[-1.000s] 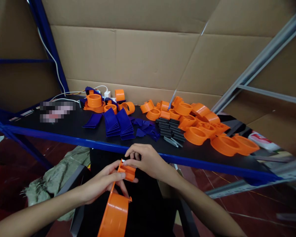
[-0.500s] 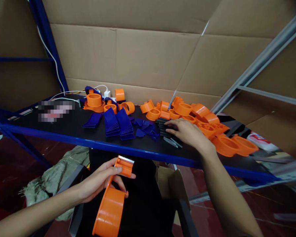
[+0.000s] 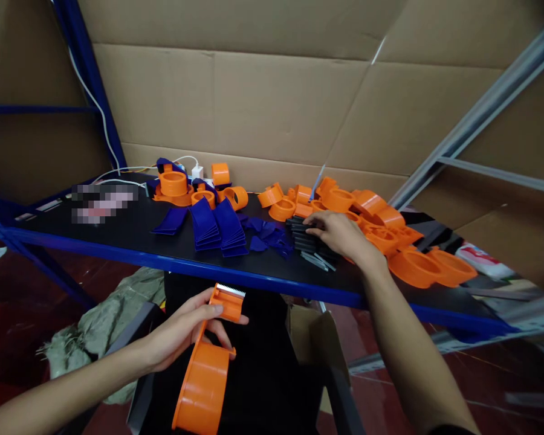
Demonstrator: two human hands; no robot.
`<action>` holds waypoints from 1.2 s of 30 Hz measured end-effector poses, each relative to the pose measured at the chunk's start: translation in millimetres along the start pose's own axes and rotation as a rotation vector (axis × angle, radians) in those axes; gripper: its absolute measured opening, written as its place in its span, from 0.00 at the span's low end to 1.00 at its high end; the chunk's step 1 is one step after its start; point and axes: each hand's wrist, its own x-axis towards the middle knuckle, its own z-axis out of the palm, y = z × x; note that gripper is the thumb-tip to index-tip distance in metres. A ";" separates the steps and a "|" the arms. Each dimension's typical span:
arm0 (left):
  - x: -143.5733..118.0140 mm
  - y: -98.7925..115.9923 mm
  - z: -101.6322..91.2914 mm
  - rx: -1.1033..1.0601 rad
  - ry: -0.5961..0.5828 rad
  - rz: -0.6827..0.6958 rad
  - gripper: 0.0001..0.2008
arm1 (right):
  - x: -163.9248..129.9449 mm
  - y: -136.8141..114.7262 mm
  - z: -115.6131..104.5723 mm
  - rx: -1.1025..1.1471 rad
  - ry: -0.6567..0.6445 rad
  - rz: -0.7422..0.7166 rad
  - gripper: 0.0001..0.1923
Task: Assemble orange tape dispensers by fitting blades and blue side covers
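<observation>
Dim, even light; edges warped and blurred.

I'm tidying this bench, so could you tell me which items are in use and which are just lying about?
In use:
- orange tape dispenser, in left hand
- black plates, under right hand

Lying about:
- blue pieces
- orange shells
- white plug

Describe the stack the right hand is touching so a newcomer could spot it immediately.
On the black shelf with the blue front edge, look just left of the heap of orange parts. The right hand rests on the stack of black flat pieces, the only black parts, beside blue ones.
</observation>
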 end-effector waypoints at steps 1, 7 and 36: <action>0.2 0.9 0.7 0.003 0.011 0.007 0.17 | -3.8 -7.1 -3.5 0.036 0.015 -0.018 0.08; 0.4 9.2 5.5 0.020 0.129 0.103 0.16 | -49.7 -101.2 -12.8 0.397 0.003 -0.311 0.10; -3.5 3.1 4.5 0.046 0.134 0.127 0.17 | -99.3 -203.6 70.8 0.601 0.369 -0.212 0.02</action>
